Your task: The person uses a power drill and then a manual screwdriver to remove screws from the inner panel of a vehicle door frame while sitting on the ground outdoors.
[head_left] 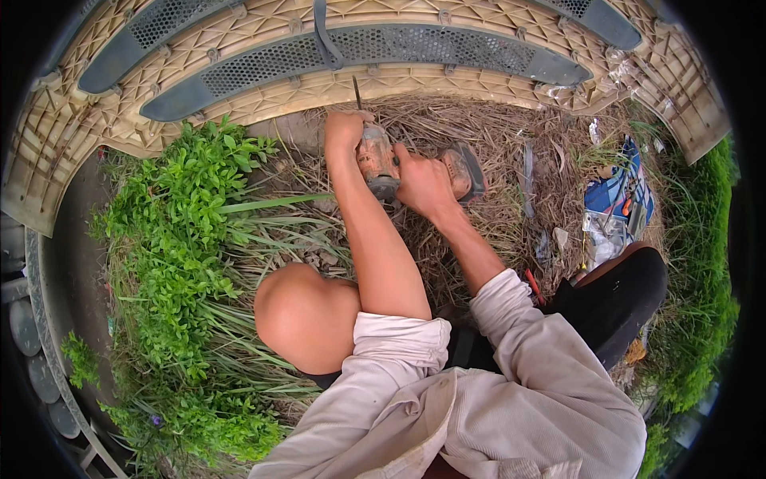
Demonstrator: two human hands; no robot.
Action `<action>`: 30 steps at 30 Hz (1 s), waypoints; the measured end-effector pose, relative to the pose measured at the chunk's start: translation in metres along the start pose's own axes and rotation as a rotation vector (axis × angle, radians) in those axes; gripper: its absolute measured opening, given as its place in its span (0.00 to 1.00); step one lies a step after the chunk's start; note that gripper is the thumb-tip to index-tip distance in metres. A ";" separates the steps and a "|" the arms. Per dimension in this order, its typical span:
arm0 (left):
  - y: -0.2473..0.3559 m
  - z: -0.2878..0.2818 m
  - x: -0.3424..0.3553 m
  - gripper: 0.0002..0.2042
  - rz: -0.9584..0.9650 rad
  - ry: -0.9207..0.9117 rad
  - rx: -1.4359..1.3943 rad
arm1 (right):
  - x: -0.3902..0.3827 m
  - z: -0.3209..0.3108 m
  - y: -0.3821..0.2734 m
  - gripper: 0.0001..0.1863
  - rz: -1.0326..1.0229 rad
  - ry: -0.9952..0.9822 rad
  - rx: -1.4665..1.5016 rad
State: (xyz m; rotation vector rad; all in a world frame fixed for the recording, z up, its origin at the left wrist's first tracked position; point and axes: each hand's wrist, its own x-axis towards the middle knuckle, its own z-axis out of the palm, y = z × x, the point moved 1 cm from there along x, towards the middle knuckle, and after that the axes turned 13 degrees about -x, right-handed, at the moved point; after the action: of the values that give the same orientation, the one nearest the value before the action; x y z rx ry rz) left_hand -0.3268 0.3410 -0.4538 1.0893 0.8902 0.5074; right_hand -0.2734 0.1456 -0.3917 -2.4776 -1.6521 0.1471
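Note:
My left hand [345,134] grips the front of a worn orange cordless drill [375,160], whose long dark bit [357,94] points away from me toward a curved beige plastic panel [487,96]. My right hand [423,182] is wrapped round the drill's handle, with the orange and black battery end [464,172] sticking out to its right. The panel has a ribbed back and grey perforated inserts [367,49], with a grey strap [325,36] hanging over the middle one. I cannot tell whether the bit touches the panel.
My bare left knee [303,315] and dark-clad right leg [610,299] flank my arms. Leafy plants [183,191] grow at left, dry grass [511,136] lies around the drill. At right are a blue printed bag with small tools [618,191] and a red-handled tool [533,283].

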 end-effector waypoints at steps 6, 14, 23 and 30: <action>-0.013 0.028 0.011 0.12 -0.054 -0.048 -0.037 | -0.009 0.001 0.009 0.25 0.121 -0.044 -0.024; 0.007 0.049 -0.003 0.12 -0.185 -0.007 -0.015 | -0.006 0.007 0.027 0.23 0.126 0.007 -0.015; 0.026 0.055 -0.009 0.12 -0.343 0.026 -0.058 | 0.004 -0.003 0.031 0.28 0.156 -0.106 0.051; 0.021 0.045 0.009 0.10 -0.304 0.026 0.022 | 0.007 -0.011 0.027 0.19 0.124 -0.065 0.035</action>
State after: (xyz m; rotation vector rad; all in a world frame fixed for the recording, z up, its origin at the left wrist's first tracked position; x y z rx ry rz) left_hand -0.2836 0.3319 -0.4298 0.9477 1.0647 0.2599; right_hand -0.2441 0.1409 -0.3862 -2.5756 -1.5052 0.2720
